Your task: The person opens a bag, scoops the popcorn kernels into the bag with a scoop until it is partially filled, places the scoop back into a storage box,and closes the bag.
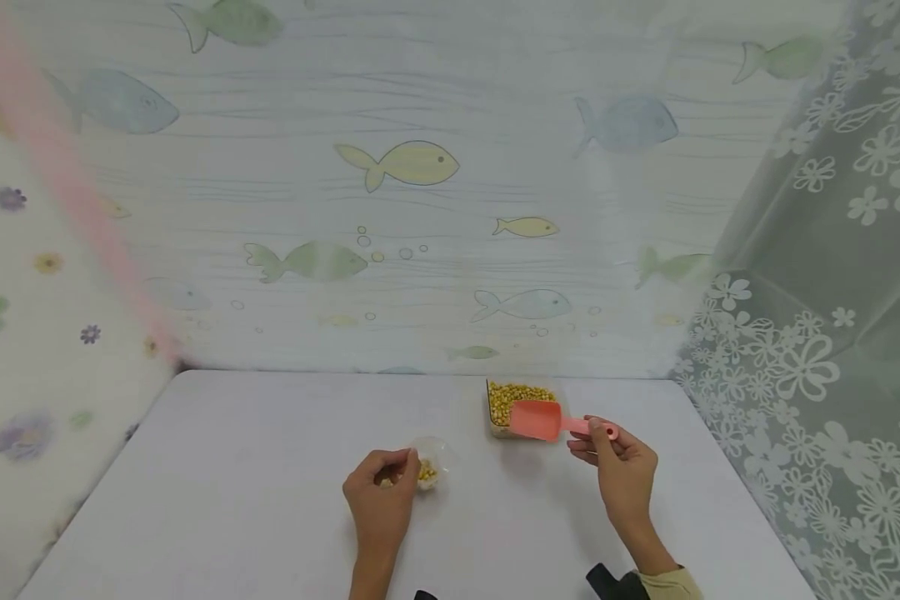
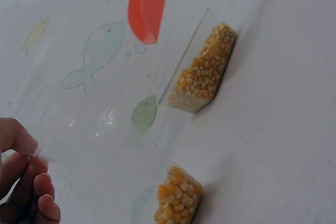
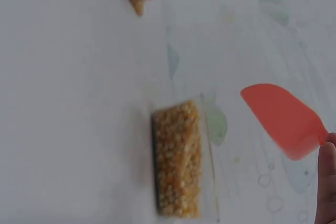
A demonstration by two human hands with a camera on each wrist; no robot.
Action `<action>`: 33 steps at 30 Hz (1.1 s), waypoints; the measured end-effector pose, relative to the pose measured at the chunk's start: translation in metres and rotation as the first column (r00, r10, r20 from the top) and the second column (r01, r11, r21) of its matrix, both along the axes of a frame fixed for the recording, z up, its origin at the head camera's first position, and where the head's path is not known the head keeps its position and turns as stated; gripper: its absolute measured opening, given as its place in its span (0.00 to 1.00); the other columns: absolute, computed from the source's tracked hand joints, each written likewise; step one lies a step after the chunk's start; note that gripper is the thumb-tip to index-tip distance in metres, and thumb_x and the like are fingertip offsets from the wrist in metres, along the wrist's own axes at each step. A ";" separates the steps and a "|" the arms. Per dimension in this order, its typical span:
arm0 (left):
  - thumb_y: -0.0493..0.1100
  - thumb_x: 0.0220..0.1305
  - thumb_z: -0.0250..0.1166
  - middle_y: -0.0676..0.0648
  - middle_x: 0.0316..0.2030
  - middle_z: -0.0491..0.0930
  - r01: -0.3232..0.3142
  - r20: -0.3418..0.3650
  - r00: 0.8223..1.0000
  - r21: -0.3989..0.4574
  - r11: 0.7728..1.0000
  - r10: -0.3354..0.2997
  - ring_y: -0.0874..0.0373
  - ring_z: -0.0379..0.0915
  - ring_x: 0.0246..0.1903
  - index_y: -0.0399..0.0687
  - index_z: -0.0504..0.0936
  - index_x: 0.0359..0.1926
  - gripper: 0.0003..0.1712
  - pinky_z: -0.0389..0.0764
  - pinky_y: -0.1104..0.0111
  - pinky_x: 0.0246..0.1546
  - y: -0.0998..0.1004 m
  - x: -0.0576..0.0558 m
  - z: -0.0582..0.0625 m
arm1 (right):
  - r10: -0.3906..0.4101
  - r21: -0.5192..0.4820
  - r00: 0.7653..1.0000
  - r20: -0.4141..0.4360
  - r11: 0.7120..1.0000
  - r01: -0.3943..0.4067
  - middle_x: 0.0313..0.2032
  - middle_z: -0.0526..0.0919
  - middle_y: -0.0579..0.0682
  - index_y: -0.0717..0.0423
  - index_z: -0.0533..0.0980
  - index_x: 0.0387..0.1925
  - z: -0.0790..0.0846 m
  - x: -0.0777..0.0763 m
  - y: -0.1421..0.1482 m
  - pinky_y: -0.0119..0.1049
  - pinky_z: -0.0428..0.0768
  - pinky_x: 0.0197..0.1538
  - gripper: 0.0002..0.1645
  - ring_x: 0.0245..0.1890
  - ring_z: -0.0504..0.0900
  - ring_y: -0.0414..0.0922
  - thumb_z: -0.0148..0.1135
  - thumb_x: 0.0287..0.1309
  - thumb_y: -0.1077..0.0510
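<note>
My left hand (image 1: 381, 497) pinches the top edge of a clear plastic bag (image 2: 105, 156), which stands on the table with corn kernels (image 2: 177, 198) gathered in its bottom. A coral-red scoop (image 1: 537, 419) is held by its handle between the thumb and fingers of my right hand (image 1: 621, 467). The scoop hangs in the air above the near side of a clear box (image 1: 501, 432) of corn kernels (image 1: 521, 392). In the right wrist view no kernels can be made out in the scoop (image 3: 283, 121), seen from its side.
The white table (image 1: 247, 467) ends at a backdrop (image 1: 420, 317) printed with fish. A flower-patterned sheet (image 1: 832, 400) borders the right side, and a floral cloth (image 1: 37, 392) the left. Dark wrist gear (image 1: 611, 583) shows by the right sleeve.
</note>
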State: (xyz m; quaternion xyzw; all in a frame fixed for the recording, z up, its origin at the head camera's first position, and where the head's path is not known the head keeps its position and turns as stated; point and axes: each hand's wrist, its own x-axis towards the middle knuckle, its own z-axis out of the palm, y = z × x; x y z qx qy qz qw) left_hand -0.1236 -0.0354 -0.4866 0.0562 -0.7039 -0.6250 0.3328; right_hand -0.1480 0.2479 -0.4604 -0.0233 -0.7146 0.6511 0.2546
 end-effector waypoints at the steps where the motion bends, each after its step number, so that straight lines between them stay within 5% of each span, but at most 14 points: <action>1: 0.26 0.51 0.73 0.48 0.22 0.84 0.001 0.002 1.000 0.001 1.000 -0.001 0.65 0.74 0.23 0.39 0.88 0.27 0.06 0.75 0.79 0.25 0.000 0.000 0.000 | -0.016 0.000 1.000 -0.009 1.000 0.016 0.31 0.89 0.40 0.75 0.81 0.48 -0.003 -0.004 0.005 0.32 0.86 0.34 0.17 0.27 0.89 0.38 0.61 0.71 0.61; 6: 0.26 0.51 0.73 0.48 0.22 0.84 -0.009 0.008 1.000 -0.002 1.000 0.009 0.64 0.74 0.23 0.38 0.87 0.27 0.06 0.76 0.79 0.25 0.000 0.000 0.000 | -0.074 -0.017 0.997 -0.011 0.997 0.074 0.32 0.89 0.41 0.76 0.80 0.49 -0.017 -0.023 0.022 0.31 0.86 0.35 0.17 0.27 0.89 0.35 0.60 0.71 0.61; 16: 0.26 0.50 0.73 0.47 0.22 0.84 -0.011 0.027 1.000 0.026 1.000 0.011 0.65 0.73 0.22 0.37 0.87 0.26 0.05 0.75 0.79 0.24 -0.001 0.000 0.000 | -0.101 -0.043 0.989 0.112 0.993 0.107 0.29 0.89 0.39 0.75 0.79 0.51 -0.032 -0.049 0.030 0.30 0.86 0.35 0.21 0.27 0.88 0.34 0.60 0.72 0.57; 25: 0.24 0.50 0.73 0.48 0.21 0.83 -0.014 -0.002 1.000 0.028 1.000 0.014 0.66 0.73 0.22 0.40 0.88 0.25 0.08 0.75 0.79 0.24 0.000 0.000 -0.001 | -0.061 0.032 0.994 0.096 0.998 0.058 0.40 0.86 0.71 0.76 0.80 0.48 -0.033 -0.056 0.025 0.30 0.86 0.35 0.18 0.27 0.87 0.33 0.60 0.71 0.61; 33: 0.24 0.50 0.73 0.48 0.21 0.83 -0.030 -0.002 1.000 0.019 0.999 0.030 0.66 0.73 0.22 0.40 0.87 0.25 0.09 0.75 0.79 0.24 0.001 0.000 0.001 | 0.002 0.096 0.996 0.093 0.995 -0.011 0.36 0.86 0.71 0.77 0.81 0.45 -0.021 -0.065 0.021 0.30 0.86 0.32 0.15 0.25 0.87 0.33 0.61 0.70 0.64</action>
